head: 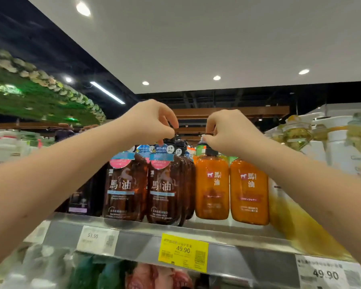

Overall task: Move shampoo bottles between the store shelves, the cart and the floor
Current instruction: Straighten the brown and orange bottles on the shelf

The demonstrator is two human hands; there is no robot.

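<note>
Two dark brown shampoo bottles stand at the front of the top shelf (138,243), the left one (124,188) beside the right one (165,188), with more behind them. To their right stand two orange bottles (212,188) (249,190). My left hand (152,122) reaches up, its curled fingertips pinching the black pump top of the right brown bottle. My right hand (227,132) pinches the black pump of the left orange bottle. Both bottles stand upright on the shelf.
A yellow price tag (182,252) and white tags (97,239) hang on the shelf edge. White pump bottles (338,147) and a yellow bottle (290,222) crowd the right end. Dark packs (81,201) stand left of the brown bottles. Green and pink packs (92,274) fill the shelf below.
</note>
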